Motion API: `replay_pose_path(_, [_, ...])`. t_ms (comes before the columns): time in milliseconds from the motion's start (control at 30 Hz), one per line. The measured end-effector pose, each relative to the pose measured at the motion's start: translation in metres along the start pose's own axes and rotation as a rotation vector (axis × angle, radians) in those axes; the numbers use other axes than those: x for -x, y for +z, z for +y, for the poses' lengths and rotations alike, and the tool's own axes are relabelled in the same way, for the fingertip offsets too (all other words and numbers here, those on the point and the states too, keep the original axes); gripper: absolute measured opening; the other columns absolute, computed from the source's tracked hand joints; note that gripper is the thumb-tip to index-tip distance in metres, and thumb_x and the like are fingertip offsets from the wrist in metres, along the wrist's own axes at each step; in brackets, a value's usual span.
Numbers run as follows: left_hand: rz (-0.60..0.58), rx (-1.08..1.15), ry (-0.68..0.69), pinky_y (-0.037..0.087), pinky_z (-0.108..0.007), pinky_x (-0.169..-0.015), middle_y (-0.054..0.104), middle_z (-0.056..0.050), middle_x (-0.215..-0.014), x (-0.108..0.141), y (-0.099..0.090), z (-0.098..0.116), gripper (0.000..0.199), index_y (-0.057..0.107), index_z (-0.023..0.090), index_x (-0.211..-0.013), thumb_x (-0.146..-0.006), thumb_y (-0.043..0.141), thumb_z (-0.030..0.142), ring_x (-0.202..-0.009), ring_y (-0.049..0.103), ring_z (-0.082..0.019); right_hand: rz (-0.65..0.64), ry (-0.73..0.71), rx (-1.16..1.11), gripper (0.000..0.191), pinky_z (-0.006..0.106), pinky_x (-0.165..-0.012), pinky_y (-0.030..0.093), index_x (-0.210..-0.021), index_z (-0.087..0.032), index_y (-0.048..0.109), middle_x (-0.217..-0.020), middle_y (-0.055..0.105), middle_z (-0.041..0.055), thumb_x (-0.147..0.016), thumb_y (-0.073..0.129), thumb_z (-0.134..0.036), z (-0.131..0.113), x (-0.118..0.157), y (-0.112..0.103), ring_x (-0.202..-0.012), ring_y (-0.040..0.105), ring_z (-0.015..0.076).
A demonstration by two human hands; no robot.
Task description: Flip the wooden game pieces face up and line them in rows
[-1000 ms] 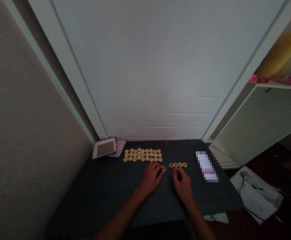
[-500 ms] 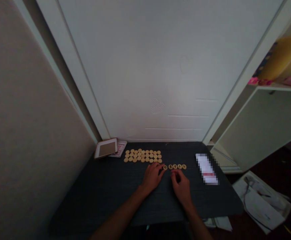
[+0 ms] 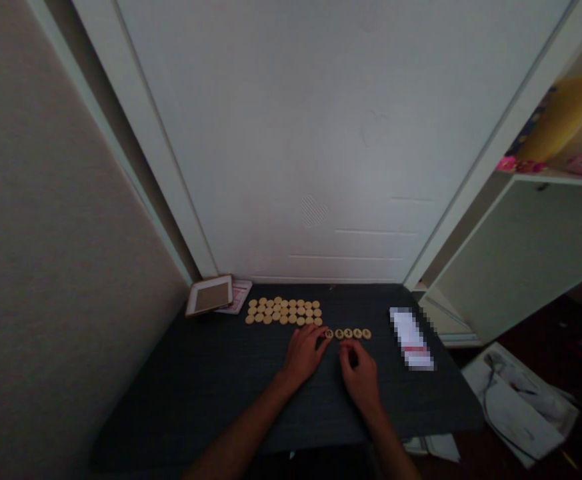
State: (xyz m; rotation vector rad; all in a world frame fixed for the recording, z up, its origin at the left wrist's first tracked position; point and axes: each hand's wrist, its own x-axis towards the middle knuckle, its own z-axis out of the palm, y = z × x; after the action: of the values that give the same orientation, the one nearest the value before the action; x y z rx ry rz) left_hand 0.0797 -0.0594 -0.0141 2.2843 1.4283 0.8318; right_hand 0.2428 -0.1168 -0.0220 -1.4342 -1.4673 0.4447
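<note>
The left hand (image 3: 305,350) is palm down, thumb and forefinger closed about the near left edge of a marked disc (image 3: 329,334), which lies just off their tips with its dark sign facing up. The right hand (image 3: 359,370) is close by, its fingers curled in and the thumb brought near the forefinger; from where I stand I cannot tell whether anything is pinched there.

Just beyond the right hand's fingertips, four other discs (image 3: 348,333) make a short row, each with a dark sign on top, and the one by the left hand sits at the row's left end with a small gap between. I can't read the signs. Past the left hand and a little to its left, a block of plain-topped discs (image 3: 284,320) is set out in three rough rows, one disc jutting out at the far side.

All of these rest on a dark table (image 3: 195,387) that spreads under both hands. Farther left of the left hand, at the back corner, a flat white-rimmed frame (image 3: 212,295) overlaps a pink-and-white printed sheet (image 3: 241,293). Well to the right of the right hand lies a blurred pale oblong (image 3: 411,339) with a red band. Beyond both hands a white panel (image 3: 271,133) rises behind the table; off to the right, lower down, a white box (image 3: 525,407) sits with cables in it.
</note>
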Motion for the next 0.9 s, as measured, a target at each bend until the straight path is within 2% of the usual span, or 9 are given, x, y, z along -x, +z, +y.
replay_pose_path(200, [0.001,0.059,0.001,0.042,-0.036,-0.092,0.071,-0.003,-0.113,0.001,-0.001,0.001,0.022,0.068,0.028,-0.116,-0.097,0.059,0.031,-0.107,0.062,-0.024,0.066,-0.042,0.045,0.018,0.030,-0.072,0.055,-0.098,-0.020,0.068,-0.089,0.074,0.0054,-0.093,0.052,-0.026,0.004,0.000,0.001,-0.077,0.069,0.0208])
replay_pose_path(333, [-0.006,0.105,0.004,0.044,-0.036,-0.090,0.072,-0.003,-0.111,0.001,-0.003,-0.002,0.022,0.067,0.026,-0.117,-0.096,0.059,0.029,-0.098,0.065,-0.022,0.123,-0.120,0.101,0.023,0.036,-0.082,0.055,-0.107,-0.021,0.068,-0.101,0.072,0.0085,-0.092,0.050,-0.021,0.007,-0.002,0.002,-0.091,0.068,0.0232])
replay_pose_path(433, [-0.013,0.138,0.015,0.047,-0.034,-0.084,0.072,-0.003,-0.107,0.003,-0.005,-0.004,0.025,0.066,0.025,-0.118,-0.095,0.059,0.025,-0.085,0.066,-0.020,0.096,-0.192,0.124,0.028,0.040,-0.092,0.053,-0.110,-0.021,0.068,-0.108,0.071,0.0093,-0.091,0.048,-0.017,0.011,-0.003,0.003,-0.102,0.067,0.0240])
replay_pose_path(533, [-0.018,0.174,0.044,0.050,-0.031,-0.083,0.072,-0.002,-0.105,0.009,-0.014,-0.007,0.024,0.067,0.024,-0.116,-0.093,0.059,0.023,-0.084,0.066,-0.018,0.075,-0.231,0.156,0.030,0.043,-0.096,0.053,-0.112,-0.021,0.068,-0.110,0.071,0.0096,-0.091,0.049,-0.016,0.014,-0.003,0.006,-0.105,0.066,0.0246])
replay_pose_path(633, [-0.011,0.194,0.101,0.052,-0.031,-0.087,0.070,-0.003,-0.107,0.016,-0.034,-0.019,0.020,0.068,0.024,-0.112,-0.094,0.057,0.023,-0.092,0.067,-0.018,0.073,-0.256,0.183,0.027,0.044,-0.096,0.053,-0.111,-0.022,0.068,-0.109,0.071,0.0093,-0.090,0.051,-0.017,0.015,-0.002,0.007,-0.104,0.066,0.0252])
replay_pose_path(700, [0.025,0.119,0.110,0.051,-0.033,-0.093,0.070,-0.004,-0.109,0.019,-0.052,-0.033,0.020,0.068,0.024,-0.112,-0.095,0.056,0.025,-0.102,0.065,-0.020,0.050,-0.281,0.196,0.027,0.045,-0.096,0.053,-0.111,-0.022,0.068,-0.108,0.072,0.0092,-0.090,0.052,-0.017,0.012,-0.001,0.008,-0.104,0.066,0.0255])
replay_pose_path(900, [0.065,-0.095,0.009,0.041,-0.042,-0.110,0.065,-0.010,-0.124,0.013,-0.110,-0.098,0.028,0.064,0.020,-0.119,-0.097,0.046,0.019,-0.123,0.056,-0.025,-0.061,-0.364,0.203,0.025,0.046,-0.096,0.054,-0.111,-0.025,0.068,-0.110,0.071,0.0084,-0.092,0.053,-0.018,-0.002,0.003,0.009,-0.105,0.065,0.0258])
